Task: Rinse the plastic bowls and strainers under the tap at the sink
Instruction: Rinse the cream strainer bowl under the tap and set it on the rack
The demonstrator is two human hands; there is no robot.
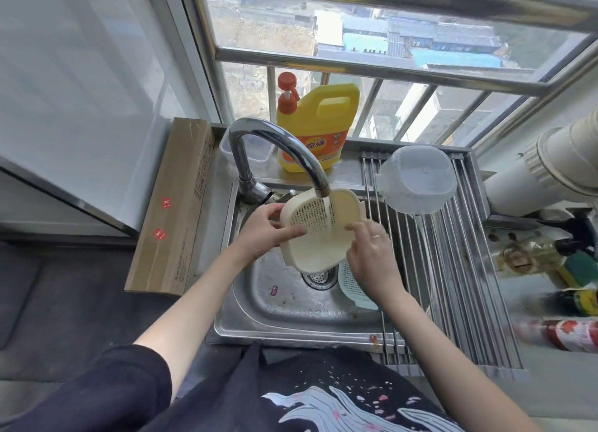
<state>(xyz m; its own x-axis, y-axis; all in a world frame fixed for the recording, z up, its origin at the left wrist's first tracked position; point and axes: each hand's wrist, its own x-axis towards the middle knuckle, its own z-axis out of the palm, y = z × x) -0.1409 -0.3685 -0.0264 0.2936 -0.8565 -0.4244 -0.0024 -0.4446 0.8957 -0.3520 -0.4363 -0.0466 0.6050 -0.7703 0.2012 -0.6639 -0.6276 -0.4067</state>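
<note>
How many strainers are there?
2. A cream strainer is held under the tap by both hands; a pale blue one lies in the sink. More may be hidden.

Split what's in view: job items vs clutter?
Job: cream strainer held under the tap by left hand and right hand; pale strainer in the sink; clear bowl on the rack.

Lying about: detergent jug, cardboard box, sauce bottles.

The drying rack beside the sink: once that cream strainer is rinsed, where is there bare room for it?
The drying rack has bare rods in front of the upturned clear bowl, towards the person. The sink is crowded: both hands, the cream strainer and a pale blue strainer fill it.
</note>
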